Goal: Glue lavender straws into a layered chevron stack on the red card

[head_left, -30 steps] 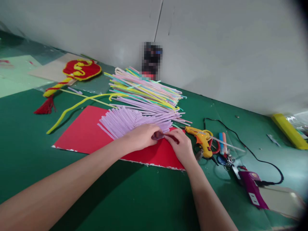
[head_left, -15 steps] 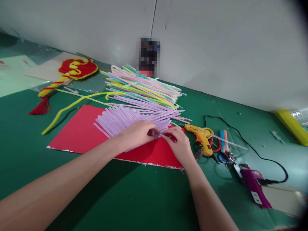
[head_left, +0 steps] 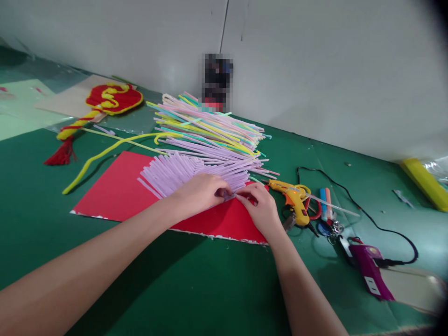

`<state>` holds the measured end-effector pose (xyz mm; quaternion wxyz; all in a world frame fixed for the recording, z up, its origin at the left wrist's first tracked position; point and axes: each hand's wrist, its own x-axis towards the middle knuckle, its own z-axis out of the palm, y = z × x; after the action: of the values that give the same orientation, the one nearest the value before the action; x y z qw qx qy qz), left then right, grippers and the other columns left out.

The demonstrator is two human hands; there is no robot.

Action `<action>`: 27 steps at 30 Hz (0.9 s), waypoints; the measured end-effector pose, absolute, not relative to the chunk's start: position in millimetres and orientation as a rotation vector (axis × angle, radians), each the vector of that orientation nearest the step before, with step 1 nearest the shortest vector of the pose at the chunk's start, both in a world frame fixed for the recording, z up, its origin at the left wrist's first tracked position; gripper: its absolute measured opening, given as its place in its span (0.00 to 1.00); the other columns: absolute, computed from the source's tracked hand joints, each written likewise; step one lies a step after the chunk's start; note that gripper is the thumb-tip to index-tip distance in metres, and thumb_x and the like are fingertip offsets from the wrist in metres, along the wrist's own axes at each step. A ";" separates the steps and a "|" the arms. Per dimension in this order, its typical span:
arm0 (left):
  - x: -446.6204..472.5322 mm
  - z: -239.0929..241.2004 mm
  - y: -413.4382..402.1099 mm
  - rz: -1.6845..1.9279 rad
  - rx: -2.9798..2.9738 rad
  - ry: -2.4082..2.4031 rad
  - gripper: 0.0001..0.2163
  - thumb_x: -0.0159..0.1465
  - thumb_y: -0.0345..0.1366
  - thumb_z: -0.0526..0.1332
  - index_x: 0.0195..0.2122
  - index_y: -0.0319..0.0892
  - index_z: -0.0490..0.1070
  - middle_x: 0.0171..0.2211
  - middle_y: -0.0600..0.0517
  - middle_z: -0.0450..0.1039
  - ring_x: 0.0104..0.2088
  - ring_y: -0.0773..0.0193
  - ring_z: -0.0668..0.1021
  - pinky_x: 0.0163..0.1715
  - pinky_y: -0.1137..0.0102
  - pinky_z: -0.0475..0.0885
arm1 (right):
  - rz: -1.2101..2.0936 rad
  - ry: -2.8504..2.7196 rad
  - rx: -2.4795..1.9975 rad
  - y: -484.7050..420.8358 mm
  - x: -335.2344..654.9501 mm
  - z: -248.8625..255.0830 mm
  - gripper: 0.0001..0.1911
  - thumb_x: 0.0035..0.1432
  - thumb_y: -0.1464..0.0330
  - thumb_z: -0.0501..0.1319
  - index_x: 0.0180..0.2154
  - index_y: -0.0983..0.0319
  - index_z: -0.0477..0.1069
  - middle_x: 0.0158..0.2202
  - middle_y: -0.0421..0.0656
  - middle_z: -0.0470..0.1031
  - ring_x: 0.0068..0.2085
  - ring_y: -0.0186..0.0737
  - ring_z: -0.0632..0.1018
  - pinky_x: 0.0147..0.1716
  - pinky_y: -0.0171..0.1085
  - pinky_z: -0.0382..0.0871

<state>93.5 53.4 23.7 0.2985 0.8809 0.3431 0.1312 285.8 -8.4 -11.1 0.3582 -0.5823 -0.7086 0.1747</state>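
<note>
A fan of lilac pipe cleaners (head_left: 171, 173) lies in slanted rows on a red board (head_left: 115, 186). Over the fan's lower edge, my left hand (head_left: 203, 190) is closed, its thumb and finger pinching a lilac pipe cleaner (head_left: 229, 196). Just to the right, my right hand (head_left: 259, 205) pinches the same strand, thumb and forefinger together. The two sets of fingertips are almost touching. My fingers hide part of the strand and the fan's lower middle.
Behind the board lies a heap of coloured pipe cleaners (head_left: 210, 126). A yellow glue gun (head_left: 296, 200), keys (head_left: 336, 229) and a purple power socket (head_left: 373, 270) are on the right. A red and yellow fan-shaped ornament (head_left: 114, 100) rests at the back left, near a bent yellow pipe cleaner (head_left: 105, 150).
Both hands stay pinched at the same spot, with only a slight shift of the fingers. The view has moved very slightly; the other things lie as before.
</note>
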 end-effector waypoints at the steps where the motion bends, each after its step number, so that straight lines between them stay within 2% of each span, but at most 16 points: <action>1: 93.6 25.4 52.8 0.335 2.355 0.908 0.08 0.59 0.27 0.60 0.36 0.43 0.77 0.35 0.53 0.78 0.35 0.63 0.76 0.35 0.71 0.66 | 0.451 -1.829 -1.504 -8.3 286.0 -11.3 0.04 0.57 0.68 0.61 0.34 0.57 0.74 0.34 0.43 0.73 0.39 0.40 0.75 0.40 0.40 0.71; 12: 94.2 27.5 51.6 0.286 2.433 0.906 0.08 0.60 0.27 0.60 0.38 0.43 0.77 0.35 0.51 0.78 0.37 0.61 0.77 0.37 0.70 0.67 | 0.435 -1.837 -1.515 -9.3 283.8 -9.2 0.04 0.57 0.68 0.60 0.34 0.58 0.75 0.34 0.42 0.73 0.38 0.39 0.75 0.38 0.38 0.70; 18: 93.7 25.7 52.3 0.307 2.414 0.894 0.10 0.59 0.26 0.60 0.39 0.43 0.77 0.36 0.52 0.78 0.37 0.61 0.77 0.38 0.70 0.67 | 0.227 -1.700 -1.679 -10.9 291.6 -8.5 0.11 0.60 0.62 0.57 0.34 0.59 0.75 0.32 0.43 0.71 0.31 0.37 0.72 0.33 0.38 0.69; 21: 93.1 26.6 52.2 0.309 2.384 0.893 0.10 0.59 0.25 0.60 0.38 0.43 0.77 0.36 0.52 0.78 0.37 0.62 0.77 0.36 0.71 0.66 | 0.168 -1.651 -1.757 -12.4 296.5 -10.4 0.13 0.61 0.61 0.55 0.34 0.60 0.75 0.32 0.43 0.71 0.32 0.39 0.73 0.35 0.40 0.69; 27: 93.0 25.0 52.8 0.320 2.364 0.893 0.09 0.59 0.26 0.60 0.37 0.43 0.77 0.35 0.52 0.78 0.37 0.61 0.77 0.36 0.71 0.66 | 0.250 -1.712 -1.761 -13.8 293.6 -11.3 0.11 0.60 0.62 0.57 0.36 0.60 0.75 0.35 0.45 0.72 0.38 0.43 0.73 0.40 0.43 0.68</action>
<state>93.0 52.8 25.0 0.2927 0.8875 0.3351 0.1200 293.6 -13.8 -11.3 0.3302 -0.6733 -0.6546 0.0956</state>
